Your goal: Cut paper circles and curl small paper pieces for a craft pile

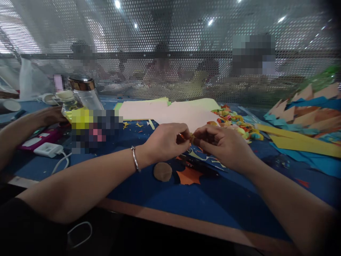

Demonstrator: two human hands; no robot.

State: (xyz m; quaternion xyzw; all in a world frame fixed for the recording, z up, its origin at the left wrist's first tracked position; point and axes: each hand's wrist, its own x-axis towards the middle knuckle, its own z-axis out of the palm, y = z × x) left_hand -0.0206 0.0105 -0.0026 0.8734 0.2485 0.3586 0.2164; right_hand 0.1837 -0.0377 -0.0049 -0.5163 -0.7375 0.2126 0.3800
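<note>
My left hand (168, 141), with a silver bangle at its wrist, pinches one side of a small yellowish piece of paper (192, 138). Thumb and fingers of my right hand (226, 144) close on the other side of the same piece. Both hands are just above the blue table, fingertips almost touching. Beneath them lie a round brown disc (162, 172), an orange paper scrap (189, 175) with pointed edges, and a long dark object (199, 165) I cannot make out. Just past my right hand is a heap of small coloured paper pieces (237, 122).
Pale paper sheets (160, 112) lie behind my hands. Yellow paper strips (301, 140) and spiky layered paper (306, 110) are at the right. Leftward are a clear bottle (86, 94), a white charger (48, 149) and another person's arm (29, 124). Perforated metal (181, 32) closes the back.
</note>
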